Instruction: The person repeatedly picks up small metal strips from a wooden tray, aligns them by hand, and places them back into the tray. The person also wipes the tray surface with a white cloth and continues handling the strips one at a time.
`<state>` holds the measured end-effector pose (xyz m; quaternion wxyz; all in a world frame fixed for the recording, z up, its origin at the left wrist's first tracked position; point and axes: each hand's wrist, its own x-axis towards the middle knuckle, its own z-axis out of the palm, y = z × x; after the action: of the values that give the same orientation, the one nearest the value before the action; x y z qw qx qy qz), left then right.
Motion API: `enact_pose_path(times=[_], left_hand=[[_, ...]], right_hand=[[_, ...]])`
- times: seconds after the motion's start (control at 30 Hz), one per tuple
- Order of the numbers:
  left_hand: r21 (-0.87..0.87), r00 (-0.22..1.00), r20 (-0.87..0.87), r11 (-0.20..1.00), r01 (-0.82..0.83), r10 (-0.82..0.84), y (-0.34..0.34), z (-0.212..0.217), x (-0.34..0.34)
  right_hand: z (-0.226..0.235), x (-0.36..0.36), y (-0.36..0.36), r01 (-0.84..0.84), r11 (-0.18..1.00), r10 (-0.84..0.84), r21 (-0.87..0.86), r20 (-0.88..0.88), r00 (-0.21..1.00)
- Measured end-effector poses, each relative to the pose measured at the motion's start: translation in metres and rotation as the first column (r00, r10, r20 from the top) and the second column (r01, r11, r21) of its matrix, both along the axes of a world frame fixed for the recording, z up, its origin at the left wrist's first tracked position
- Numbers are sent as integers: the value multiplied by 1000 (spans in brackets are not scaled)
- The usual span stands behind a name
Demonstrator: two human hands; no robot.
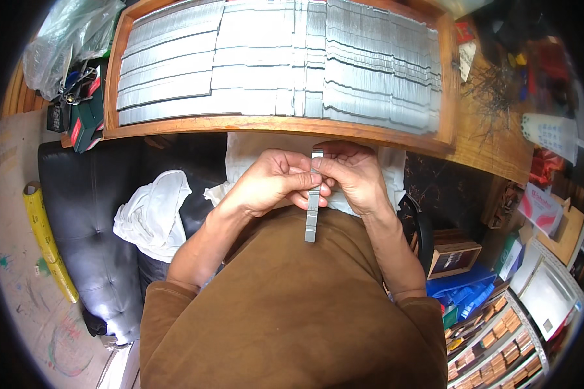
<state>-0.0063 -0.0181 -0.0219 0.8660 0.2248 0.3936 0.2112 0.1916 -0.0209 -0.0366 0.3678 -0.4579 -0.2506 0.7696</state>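
Between my two hands is a narrow grey metal strip (pixel 312 211) that looks made up of short pieces stacked end to end. My left hand (pixel 276 180) pinches it from the left, with thumb and fingers closed around its upper middle. Closed on its top end, my right hand (pixel 355 175) has the thumb lying across the strip. The lower end points down toward my brown shirt (pixel 292 305). Just beyond my hands stands a wooden tray (pixel 272 125) filled with tight rows of thin silvery metal pieces (pixel 259 71).
A white cloth (pixel 152 214) lies on a black padded seat (pixel 87 220) at left. A yellow roll (pixel 48 240) rests farther left. The wooden table (pixel 493 146) holds a patterned cup (pixel 551 133) at right. Below it are a wooden box (pixel 455 253) and racks of small blocks (pixel 499 350).
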Motion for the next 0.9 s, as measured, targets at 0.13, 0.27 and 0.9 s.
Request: enact_pose_path(times=[0.13, 0.27, 0.9], left_hand=[[-13, 1000, 12, 1000, -12, 12, 0, 1, 0], [-12, 1000, 12, 1000, -17, 17, 0, 2, 1], [7, 998, -51, 1000, -20, 20, 1, 7, 1]], right_hand=[[3, -3, 1, 41, 999, -41, 0, 11, 999], [3, -2, 1, 45, 999, -45, -9, 4, 999], [6, -1, 0, 53, 997, -56, 47, 57, 997]])
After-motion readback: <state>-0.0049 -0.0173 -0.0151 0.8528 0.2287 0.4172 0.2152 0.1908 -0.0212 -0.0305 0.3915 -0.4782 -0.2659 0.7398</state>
